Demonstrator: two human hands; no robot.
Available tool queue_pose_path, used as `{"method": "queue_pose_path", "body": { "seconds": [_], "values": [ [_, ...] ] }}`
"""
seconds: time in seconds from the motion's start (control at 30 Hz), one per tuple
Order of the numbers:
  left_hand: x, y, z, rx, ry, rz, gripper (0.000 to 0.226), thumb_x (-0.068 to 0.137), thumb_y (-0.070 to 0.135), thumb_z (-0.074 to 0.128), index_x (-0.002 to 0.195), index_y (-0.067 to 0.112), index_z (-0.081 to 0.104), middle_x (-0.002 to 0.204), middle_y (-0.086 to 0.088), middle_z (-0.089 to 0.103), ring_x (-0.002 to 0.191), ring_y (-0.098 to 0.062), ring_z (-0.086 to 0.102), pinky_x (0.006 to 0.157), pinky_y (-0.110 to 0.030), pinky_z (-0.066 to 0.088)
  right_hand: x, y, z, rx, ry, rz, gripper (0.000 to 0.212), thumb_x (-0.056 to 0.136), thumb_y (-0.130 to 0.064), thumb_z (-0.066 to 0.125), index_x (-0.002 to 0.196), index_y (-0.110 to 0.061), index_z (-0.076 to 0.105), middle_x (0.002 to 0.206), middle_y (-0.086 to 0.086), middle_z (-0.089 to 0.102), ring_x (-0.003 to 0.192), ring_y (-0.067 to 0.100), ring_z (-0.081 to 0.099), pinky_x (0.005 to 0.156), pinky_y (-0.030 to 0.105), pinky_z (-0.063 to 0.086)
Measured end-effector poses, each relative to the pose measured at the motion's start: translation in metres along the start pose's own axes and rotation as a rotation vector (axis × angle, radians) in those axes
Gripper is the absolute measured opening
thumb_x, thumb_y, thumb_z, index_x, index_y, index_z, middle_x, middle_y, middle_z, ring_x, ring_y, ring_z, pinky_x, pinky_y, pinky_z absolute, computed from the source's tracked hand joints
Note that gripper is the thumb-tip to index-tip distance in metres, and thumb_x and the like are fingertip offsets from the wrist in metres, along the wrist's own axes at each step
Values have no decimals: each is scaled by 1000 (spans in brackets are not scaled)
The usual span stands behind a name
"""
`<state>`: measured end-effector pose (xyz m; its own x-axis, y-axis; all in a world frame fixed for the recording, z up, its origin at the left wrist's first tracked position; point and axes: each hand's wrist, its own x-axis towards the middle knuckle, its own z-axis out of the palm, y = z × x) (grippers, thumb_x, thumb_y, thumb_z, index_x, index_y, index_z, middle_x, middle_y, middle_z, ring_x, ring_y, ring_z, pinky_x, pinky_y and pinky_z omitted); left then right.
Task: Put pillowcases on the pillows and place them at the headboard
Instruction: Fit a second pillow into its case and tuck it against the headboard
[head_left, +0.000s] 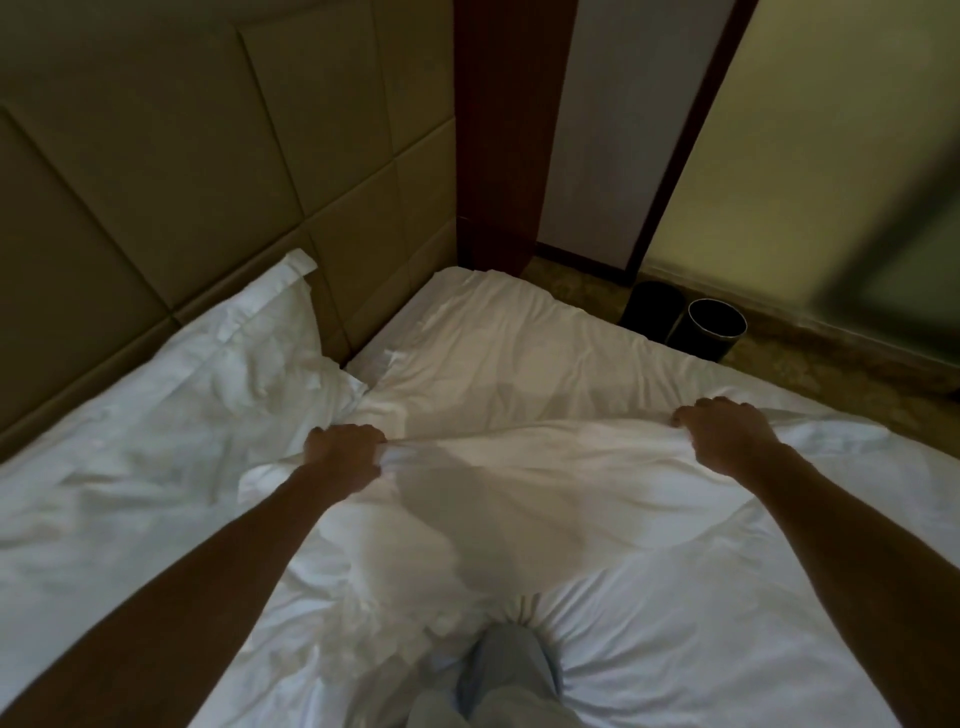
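A white pillow in its pillowcase (545, 499) lies across the bed in front of me, its far edge pulled taut. My left hand (345, 457) grips that edge at the left corner. My right hand (724, 436) grips it at the right corner. A second white cased pillow (228, 374) leans against the padded beige headboard (182, 171) at the left. My knee in light trousers (506, 670) presses into the bedding at the near edge.
The white bed sheet (493, 332) reaches the bed's far right corner. Beyond the bed stand two dark cylindrical bins (696, 322) on the carpet, beside a dark wooden post (498, 130) and a frosted glass panel (810, 156).
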<state>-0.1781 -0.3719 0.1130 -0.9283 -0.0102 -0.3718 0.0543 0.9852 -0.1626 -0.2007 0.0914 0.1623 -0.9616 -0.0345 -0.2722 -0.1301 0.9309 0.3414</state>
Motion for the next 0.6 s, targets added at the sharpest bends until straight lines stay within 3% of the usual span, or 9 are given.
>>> {"method": "queue_pose_path", "body": {
  "seconds": [0.17, 0.3, 0.4, 0.5, 0.6],
  "values": [
    [-31, -3, 18, 62, 178, 59, 26, 95, 40, 49, 119, 29, 53, 114, 4, 67, 104, -18, 64, 93, -35, 42, -38, -8, 0, -142, 55, 69, 20, 89, -26, 55, 108, -25, 63, 97, -7, 67, 92, 14, 64, 75, 28, 47],
    [-49, -8, 15, 18, 265, 144, 30, 91, 43, 52, 116, 27, 52, 111, 5, 66, 100, -17, 64, 86, -32, 45, -72, -7, -8, -157, 133, 94, 15, 89, -30, 56, 100, -25, 65, 89, -7, 68, 83, 13, 64, 71, 28, 52],
    [-42, -24, -22, -4, 336, 190, 34, 91, 46, 53, 118, 27, 52, 112, 3, 66, 100, -21, 64, 79, -31, 48, -84, 14, -40, -101, 224, 102, 12, 87, -28, 61, 93, -21, 66, 83, -4, 68, 76, 17, 66, 65, 29, 53],
    [-23, -34, -74, -128, 531, 196, 35, 90, 46, 58, 117, 25, 59, 102, -2, 70, 90, -25, 67, 74, -34, 54, -80, 48, -80, -78, 376, 151, 14, 87, -33, 64, 87, -20, 67, 76, -2, 67, 67, 19, 64, 59, 29, 53],
    [-1, -35, -111, -133, 550, 178, 37, 92, 48, 57, 121, 26, 60, 109, -1, 70, 96, -24, 67, 79, -34, 52, -61, 75, -118, -84, 269, 197, 24, 88, -45, 56, 97, -25, 66, 87, -3, 68, 78, 18, 65, 61, 26, 47]
  ]
}}
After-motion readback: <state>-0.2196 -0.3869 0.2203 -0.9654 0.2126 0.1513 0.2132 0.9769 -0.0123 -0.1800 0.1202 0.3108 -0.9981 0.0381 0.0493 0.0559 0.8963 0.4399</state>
